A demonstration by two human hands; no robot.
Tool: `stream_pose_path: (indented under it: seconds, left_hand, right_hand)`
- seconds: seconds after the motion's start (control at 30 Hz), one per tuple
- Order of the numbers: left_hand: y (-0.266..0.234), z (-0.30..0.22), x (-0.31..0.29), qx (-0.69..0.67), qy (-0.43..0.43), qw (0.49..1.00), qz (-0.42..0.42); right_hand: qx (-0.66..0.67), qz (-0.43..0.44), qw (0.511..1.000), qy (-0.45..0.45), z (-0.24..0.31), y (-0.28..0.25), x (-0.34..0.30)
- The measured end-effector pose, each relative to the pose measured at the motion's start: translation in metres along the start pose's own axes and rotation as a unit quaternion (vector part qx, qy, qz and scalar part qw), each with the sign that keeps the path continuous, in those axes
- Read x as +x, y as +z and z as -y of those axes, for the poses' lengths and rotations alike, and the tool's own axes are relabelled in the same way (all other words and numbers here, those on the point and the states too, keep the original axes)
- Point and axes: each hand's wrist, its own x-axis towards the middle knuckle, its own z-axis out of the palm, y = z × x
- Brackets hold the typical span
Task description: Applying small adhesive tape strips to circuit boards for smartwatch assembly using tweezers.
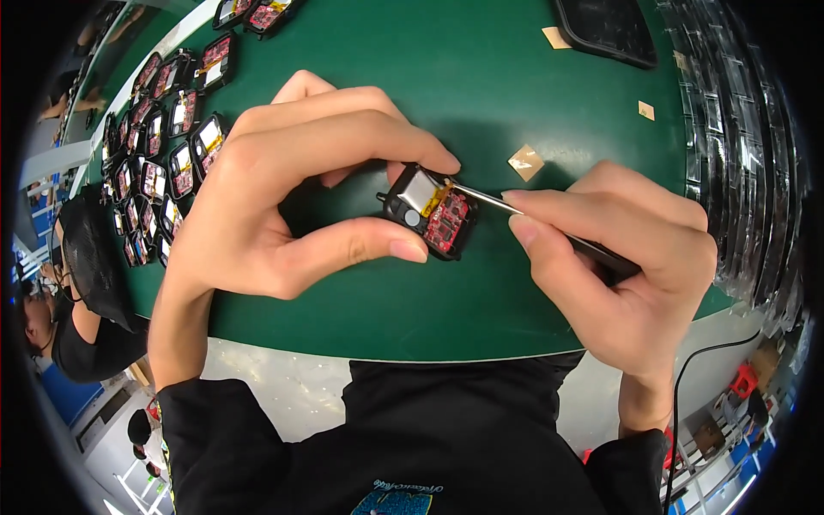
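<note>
My left hand pinches a small black device housing between thumb and fingers, just above the green table. Inside the open housing lie a silver battery, yellow tape and a red circuit board. Between the thumb and fingers of my right hand is a slim pair of metal tweezers with a dark rear part. The tweezers' tip meets the housing's upper edge near the yellow tape. Whether the tip grips anything is too small to tell.
Many similar open housings crowd the table's left side. Small tan paper pieces lie beyond my right hand. A black tray sits at the far right, and rows of clear plastic packaging line the right edge. Another person sits at left.
</note>
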Motion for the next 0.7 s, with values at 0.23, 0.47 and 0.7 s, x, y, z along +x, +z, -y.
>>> stream_pose_path:
  seconds: [0.23, 0.47, 0.7]
  left_hand:
    - [0.002, -0.002, 0.003, 0.006, 0.050, 0.999, -0.006]
    - [0.005, -0.006, 0.000, 0.009, 0.036, 0.999, -0.007]
    - [0.001, -0.004, 0.002, 0.010, 0.030, 0.999, -0.011]
  right_hand:
    - [0.002, -0.014, 1.000, 0.007, 0.004, 0.003, -0.003]
    - [-0.015, -0.017, 1.000, -0.018, 0.000, 0.005, -0.007]
    - [-0.050, -0.035, 0.996, -0.069, 0.000, 0.007, -0.005]
